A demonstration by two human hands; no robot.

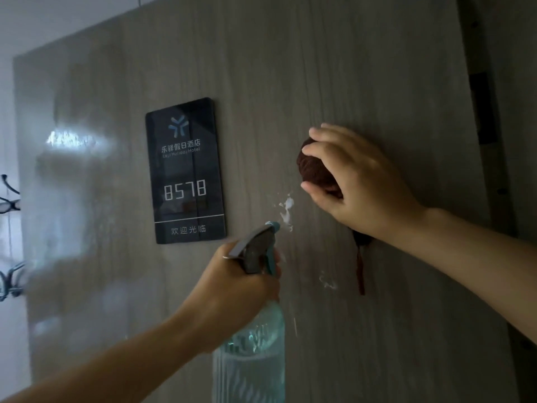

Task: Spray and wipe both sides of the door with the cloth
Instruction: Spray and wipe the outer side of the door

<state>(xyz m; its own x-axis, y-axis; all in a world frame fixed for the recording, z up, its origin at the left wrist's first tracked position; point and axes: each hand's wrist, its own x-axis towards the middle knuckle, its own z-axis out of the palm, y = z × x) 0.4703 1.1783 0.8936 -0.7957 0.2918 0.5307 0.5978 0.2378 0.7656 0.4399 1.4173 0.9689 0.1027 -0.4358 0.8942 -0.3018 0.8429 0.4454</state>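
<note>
Left hand point(232, 289): nearest the camera, grasping the neck of a clear pale-green plastic spray bottle point(250, 356), nozzle aimed at the door.
Right hand point(354, 181): fingers curled round a bunched dark brown cloth point(313, 167), pressing it against the door.
Grey wood-grain door point(363, 68): white foam streaks just left of the cloth.
Black glass room plaque point(186, 170): reads 8578, left of both hands.

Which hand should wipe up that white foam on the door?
The right hand: it already grips the bunched cloth against the door, just above the foam. The left hand is busy gripping the spray bottle.
</note>
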